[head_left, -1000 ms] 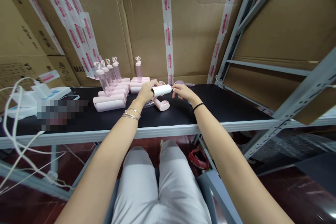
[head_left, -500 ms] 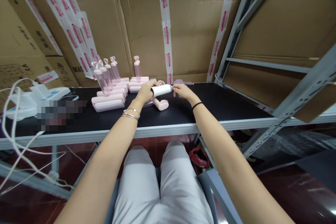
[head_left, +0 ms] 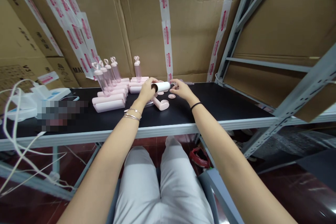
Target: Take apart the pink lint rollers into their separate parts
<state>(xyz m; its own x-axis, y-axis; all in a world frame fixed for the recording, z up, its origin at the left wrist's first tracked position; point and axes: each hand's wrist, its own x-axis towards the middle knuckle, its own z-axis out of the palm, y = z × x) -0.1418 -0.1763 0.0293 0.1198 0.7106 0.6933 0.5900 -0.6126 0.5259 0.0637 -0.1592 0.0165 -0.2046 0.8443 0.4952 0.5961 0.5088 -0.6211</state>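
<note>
My left hand (head_left: 147, 91) is closed around a white cylindrical tube (head_left: 162, 86), which lies sideways with its dark hollow end toward that hand. Beside the tube's right end is my right hand (head_left: 182, 90), its fingers curled but apart, with nothing visible in them. Just below those fingertips a small pink disc (head_left: 172, 96) lies on the black table top. Another pink disc (head_left: 160, 93) is partly hidden under the tube. Closer to me rests a pale pink piece with a rounded end (head_left: 161, 104).
Pink and white cylindrical bodies (head_left: 109, 104) lie at left, with several clear tubes with looped pink caps (head_left: 102, 81) standing among them. A white power strip (head_left: 54, 93) with cables sits far left. Cardboard (head_left: 141, 28) backs the table; a metal shelf post (head_left: 286, 106) stands right.
The white tube has turned slightly, so its hollow end now shows. My right fingers have spread and drawn a little apart from it. A pink disc now shows on the table below them.
</note>
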